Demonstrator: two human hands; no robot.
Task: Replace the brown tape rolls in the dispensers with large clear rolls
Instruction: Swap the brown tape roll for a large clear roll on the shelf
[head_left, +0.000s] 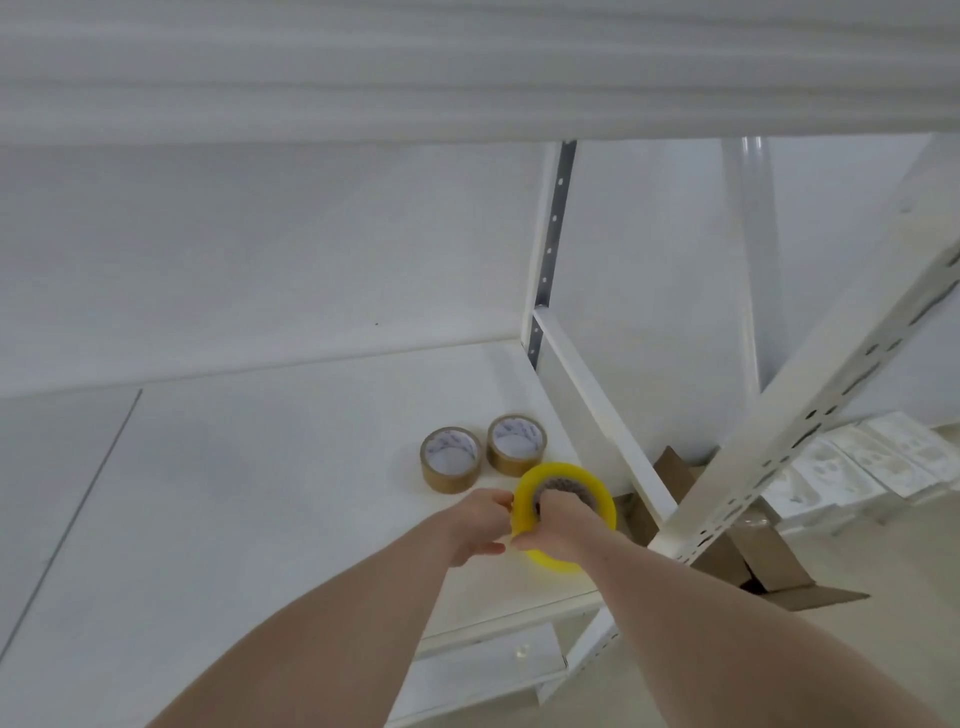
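Note:
A large yellowish clear tape roll (597, 493) is held upright above the white shelf's right end. My right hand (558, 525) grips it with fingers curled into the core. My left hand (480, 522) pinches the roll's left rim with fingertips. Two small brown tape rolls lie flat on the shelf just beyond my hands, one on the left (450, 459) and one on the right (516, 445). No dispenser is in view.
The white shelf board (249, 499) stretches left and toward me. White perforated uprights (810, 415) and a slanted crossbar (597, 415) frame the right side. An open cardboard box (779, 566) and white packets (852, 467) lie on the floor at right.

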